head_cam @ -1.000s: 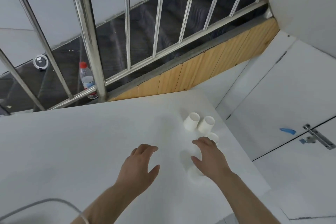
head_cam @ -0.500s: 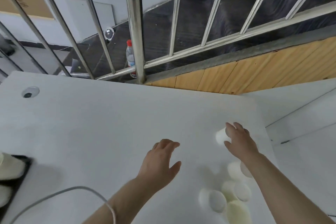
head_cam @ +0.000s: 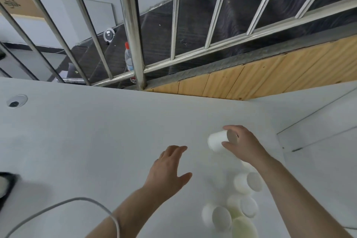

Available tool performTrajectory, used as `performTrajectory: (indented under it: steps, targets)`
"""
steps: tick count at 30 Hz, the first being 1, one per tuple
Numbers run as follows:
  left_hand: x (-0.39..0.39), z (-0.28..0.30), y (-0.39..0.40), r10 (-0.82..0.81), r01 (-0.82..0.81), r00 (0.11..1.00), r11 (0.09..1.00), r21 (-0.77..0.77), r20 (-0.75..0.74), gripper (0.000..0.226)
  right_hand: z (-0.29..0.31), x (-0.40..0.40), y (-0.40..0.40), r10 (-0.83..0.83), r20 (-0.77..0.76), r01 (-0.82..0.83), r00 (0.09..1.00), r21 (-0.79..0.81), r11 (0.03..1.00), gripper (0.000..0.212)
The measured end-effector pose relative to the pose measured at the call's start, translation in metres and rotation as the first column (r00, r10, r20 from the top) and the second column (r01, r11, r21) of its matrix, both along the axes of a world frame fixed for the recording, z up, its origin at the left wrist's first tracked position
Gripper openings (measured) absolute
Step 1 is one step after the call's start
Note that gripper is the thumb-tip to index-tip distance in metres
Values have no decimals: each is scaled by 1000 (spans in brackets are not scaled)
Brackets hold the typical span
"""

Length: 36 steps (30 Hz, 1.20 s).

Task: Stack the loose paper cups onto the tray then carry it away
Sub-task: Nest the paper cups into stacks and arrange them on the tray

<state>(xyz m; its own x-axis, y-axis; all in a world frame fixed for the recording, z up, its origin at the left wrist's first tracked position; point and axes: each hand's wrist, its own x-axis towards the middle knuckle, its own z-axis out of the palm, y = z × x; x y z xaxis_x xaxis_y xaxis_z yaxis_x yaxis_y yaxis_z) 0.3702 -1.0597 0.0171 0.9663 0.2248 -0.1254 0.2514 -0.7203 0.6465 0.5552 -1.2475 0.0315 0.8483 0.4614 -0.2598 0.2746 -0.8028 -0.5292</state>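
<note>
right hand (head_cam: 243, 145) lifted paper cup (head_cam: 217, 141) seemingly tilted, left hand (head_cam: 167, 170) spread

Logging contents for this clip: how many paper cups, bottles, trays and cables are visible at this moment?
Paper cups: 5 (one held in the right hand, four lying on the table)
Plastic bottle: 1
Dark tray, partly in view: 1
Grey cable: 1
Total: 8

A steel railing (head_cam: 135, 31) stands at twelve o'clock beyond the white table (head_cam: 96, 125). Behind it stands a red-capped bottle (head_cam: 128, 58). A grey cable (head_cam: 63, 204) curves at seven o'clock.
</note>
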Motion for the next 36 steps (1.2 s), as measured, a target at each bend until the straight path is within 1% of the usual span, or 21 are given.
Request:
performTrajectory:
  steps: [2, 3, 5, 9, 12, 14, 16, 17, 18, 20, 22, 23, 25, 27, 29, 33, 36]
  targets:
    - [7, 3, -2, 12, -11, 1000, 999, -42, 18, 82, 23, -15, 8, 11, -179, 27, 984, 209, 978, 44]
    - [8, 4, -1, 27, -25, 999, 997, -68, 30, 88, 32, -23, 13, 41, -256, 35, 966, 286, 958, 42]
    - [13, 6, -4, 31, -22, 997, 992, -125, 73, 95, 46, -35, 15, 77, -332, 57, 940, 374, 926, 39]
    - [13, 8, -6, 57, -19, 987, 971, -238, 151, 95, 51, -44, 12, 85, -442, 135, 893, 443, 886, 37]
    - [14, 10, -7, 47, 8, 979, 964, -264, 201, 80, 48, -48, 8, 117, -526, 176, 842, 474, 863, 37]
    - [15, 8, -6, 35, 20, 978, 966, -259, 207, 71, 44, -49, 6, 131, -556, 189, 821, 481, 856, 37]
    - [15, 4, -5, 28, 14, 981, 977, -213, 193, 69, 36, -47, 2, 80, -557, 238, 826, 474, 848, 35]
    - [15, 3, -4, 25, 7, 984, 984, -177, 174, 71, 30, -44, -2, 17, -531, 265, 847, 450, 853, 33]
    - [15, 2, -2, 20, -2, 990, 992, -130, 138, 73, 24, -39, -5, -66, -468, 280, 881, 405, 870, 31]
    - [16, 2, 1, -1, 0, 999, 1000, 16, 41, 77, 9, -29, -18, -217, -229, 271, 949, 244, 931, 33]
    - [16, 0, 3, -14, 21, 999, 987, 158, -46, 80, -7, -20, -33, -232, 2, 232, 973, 57, 971, 40]
    - [16, -2, 3, -12, 28, 997, 979, 202, -77, 79, -14, -17, -40, -211, 65, 213, 975, -25, 977, 45]
    - [17, -6, 4, -5, 35, 993, 966, 257, -116, 76, -27, -9, -50, -197, 94, 211, 976, -177, 961, 54]
    - [18, -12, 4, -4, 52, 987, 956, 289, -163, 74, -40, -3, -59, -197, 84, 214, 977, -315, 925, 62]
    - [16, -20, 4, -13, 85, 975, 945, 317, -222, 74, -52, 2, -67, -186, 74, 200, 980, -393, 897, 66]
    - [11, -33, 4, -32, 141, 950, 931, 336, -310, 74, -62, 4, -72, -232, 41, 230, 972, -382, 895, 62]
    - [12, -38, 3, -41, 149, 952, 929, 338, -304, 76, -58, 3, -69, -218, 80, 232, 973, -364, 902, 57]
